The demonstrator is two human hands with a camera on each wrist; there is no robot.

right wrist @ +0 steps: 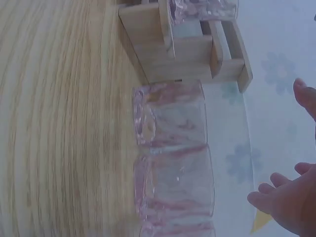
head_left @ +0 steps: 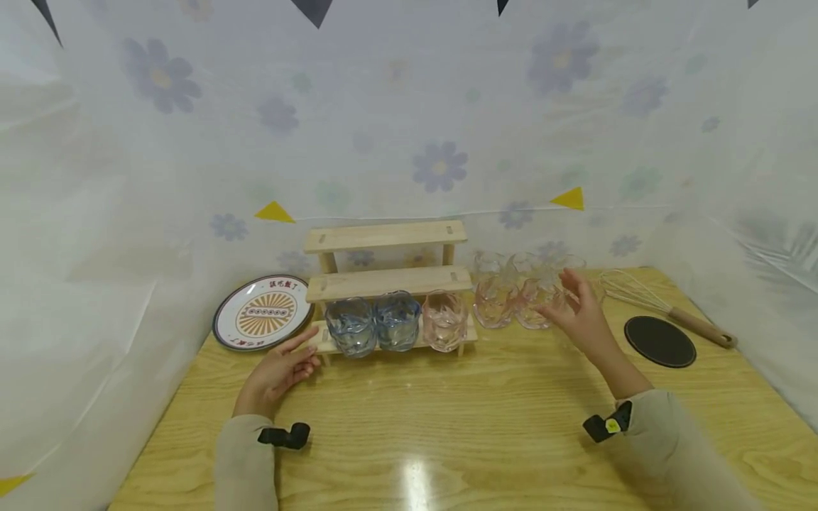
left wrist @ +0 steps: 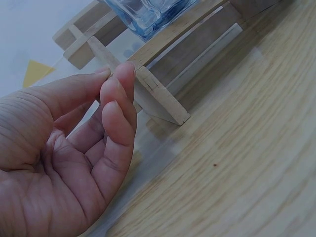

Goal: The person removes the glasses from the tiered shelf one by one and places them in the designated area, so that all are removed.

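A three-step wooden rack (head_left: pixel 390 282) stands against the back. On its lowest step, two blue-tinted glasses (head_left: pixel 351 328) and one pink glass (head_left: pixel 445 321) sit side by side. My left hand (head_left: pixel 279 372) is at the left end of that step; in the left wrist view its thumb and curled fingertips meet at the wooden end, partly hiding it. To the rack's right stand pink-tinted glasses (head_left: pixel 495 304) in front of several clear ones (head_left: pixel 488 264). Over their right side hovers my right hand (head_left: pixel 583 316), thumb and fingers spread apart with nothing between them.
A round plate (head_left: pixel 236 326) with a printed pattern leans left of the rack. On the right lie a whisk (head_left: pixel 699 326) with a wooden handle and a black round mat (head_left: pixel 660 342). A flowered curtain (head_left: pixel 383 142) hangs behind the wooden table (head_left: pixel 358 440).
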